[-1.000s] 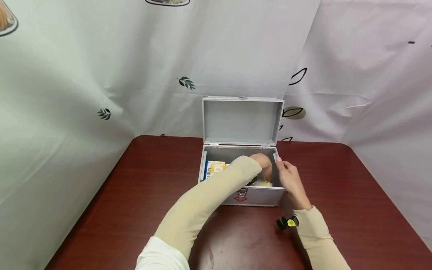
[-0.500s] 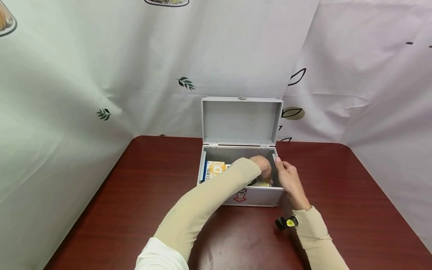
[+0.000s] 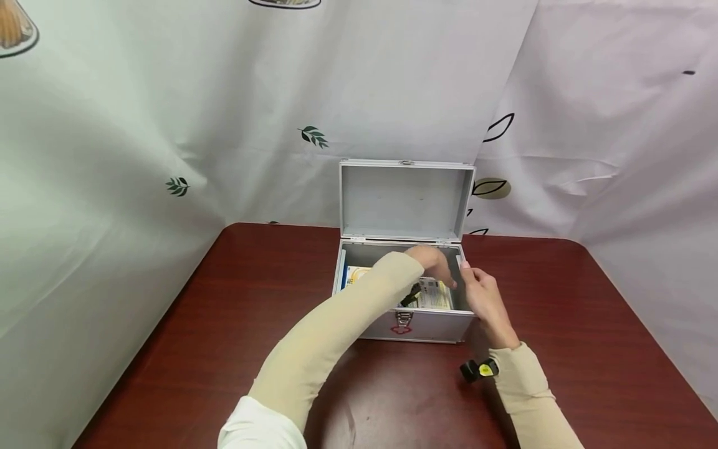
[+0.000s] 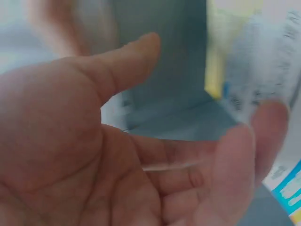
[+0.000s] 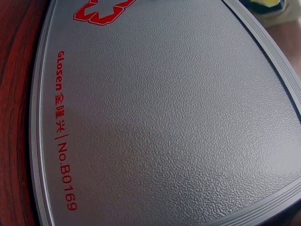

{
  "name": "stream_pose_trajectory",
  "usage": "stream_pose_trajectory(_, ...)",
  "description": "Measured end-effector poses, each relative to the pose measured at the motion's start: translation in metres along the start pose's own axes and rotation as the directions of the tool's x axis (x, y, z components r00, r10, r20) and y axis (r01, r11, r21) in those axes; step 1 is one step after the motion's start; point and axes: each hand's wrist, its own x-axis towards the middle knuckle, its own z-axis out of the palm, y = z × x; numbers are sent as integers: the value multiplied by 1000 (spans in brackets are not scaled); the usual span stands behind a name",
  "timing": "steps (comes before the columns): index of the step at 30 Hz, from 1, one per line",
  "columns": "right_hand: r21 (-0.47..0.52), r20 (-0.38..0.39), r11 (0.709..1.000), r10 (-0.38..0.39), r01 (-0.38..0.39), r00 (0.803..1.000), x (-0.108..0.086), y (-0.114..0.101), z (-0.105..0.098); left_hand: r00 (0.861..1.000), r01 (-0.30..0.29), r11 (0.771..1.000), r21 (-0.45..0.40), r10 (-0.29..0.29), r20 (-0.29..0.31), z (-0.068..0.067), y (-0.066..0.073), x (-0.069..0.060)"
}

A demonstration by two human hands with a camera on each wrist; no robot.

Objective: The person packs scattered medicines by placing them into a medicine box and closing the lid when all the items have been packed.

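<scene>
An aluminium first-aid case stands on the table with its lid raised. My left hand is inside its right half, above a yellow-and-white medicine box. In the left wrist view, the fingers of my left hand are loosely bent, thumb apart, with nothing held between them. The fingertips are beside the printed medicine box; whether they touch it I cannot tell. My right hand grips the case's right wall, thumb at the rim. In the right wrist view, only the case front shows clearly.
A white-and-orange vitamin carton stands at the left inside the case, partly covered by the left sleeve. The reddish-brown table spreads around the case. White patterned cloth hangs behind and at both sides.
My left hand has risen and shifted slightly left, off the yellow-and-white medicine box, whose printed face is now exposed. My right hand keeps its grip on the case wall.
</scene>
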Motion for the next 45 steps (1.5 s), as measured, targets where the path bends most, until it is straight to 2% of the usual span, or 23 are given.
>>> stream_pose_trajectory(3,-5,7,1000,0,0,1000,1,0,0,996,-56,986,-155,45,-72,-5,-14,-16)
stream_pose_trajectory(5,1,17,1000,5,-5,1000,1,-1,0,994,-81,958,-276,57,-91,-10,-26,-27)
stream_pose_trajectory(7,4,33,1000,8,-8,999,1,-1,0,985,-165,938,-306,139,-105,-15,-41,-36)
stream_pose_trajectory(9,6,44,1000,11,-12,999,1,-2,-1,960,-275,906,-322,243,-136,-20,-59,-42)
stream_pose_trajectory(11,1,51,1000,13,-14,999,1,-2,-1,917,-397,855,-333,350,-193,-24,-79,-46)
stream_pose_trajectory(12,-6,55,1000,13,-13,998,0,-2,-2,893,-447,829,-336,388,-229,-26,-90,-48)
stream_pose_trajectory(13,-11,60,1000,14,-14,998,0,-3,-2,874,-479,802,-356,403,-271,-28,-100,-50)
stream_pose_trajectory(15,-30,73,999,15,-13,997,0,-4,-4,854,-509,754,-416,382,-353,-30,-122,-55)
stream_pose_trajectory(16,-43,85,999,20,-16,996,0,-4,-5,851,-510,735,-446,359,-383,-31,-133,-59)
stream_pose_trajectory(17,-52,102,998,31,-26,994,0,-5,-7,856,-499,726,-474,327,-400,-32,-143,-62)
stream_pose_trajectory(20,-84,168,995,68,-54,983,0,-8,-13,889,-422,727,-542,214,-405,-31,-170,-74)
stream_pose_trajectory(23,-153,263,987,93,-54,960,3,-13,-24,922,-313,747,-587,92,-376,-30,-190,-82)
stream_pose_trajectory(25,-185,327,983,78,-18,942,8,-17,-37,932,-258,745,-616,23,-362,-29,-199,-84)
stream_pose_trajectory(27,-152,376,987,20,40,926,18,-22,-51,928,-247,744,-621,-4,-374,-31,-205,-84)
stream_pose_trajectory(29,-81,398,993,-52,92,916,31,-29,-65,915,-262,742,-617,-11,-402,-34,-207,-81)
stream_pose_trajectory(31,1,377,990,-129,139,917,45,-39,-75,891,-313,727,-612,2,-453,-39,-207,-76)
stream_pose_trajectory(32,34,354,985,-169,168,920,51,-45,-79,878,-343,712,-612,11,-479,-41,-207,-73)
stream_pose_trajectory(34,51,294,973,-228,223,928,61,-58,-85,850,-403,663,-631,15,-527,-47,-204,-68)
stream_pose_trajectory(36,62,235,960,-280,273,931,70,-72,-87,827,-451,619,-642,20,-562,-52,-200,-63)
stream_pose_trajectory(38,59,186,946,-324,319,927,76,-86,-86,812,-480,587,-652,16,-584,-57,-196,-61)
stream_pose_trajectory(42,16,158,923,-382,384,911,80,-109,-79,781,-511,544,-665,-28,-624,-64,-187,-61)
stream_pose_trajectory(45,-15,156,913,-400,407,903,78,-120,-75,741,-545,513,-663,-75,-668,-66,-182,-63)
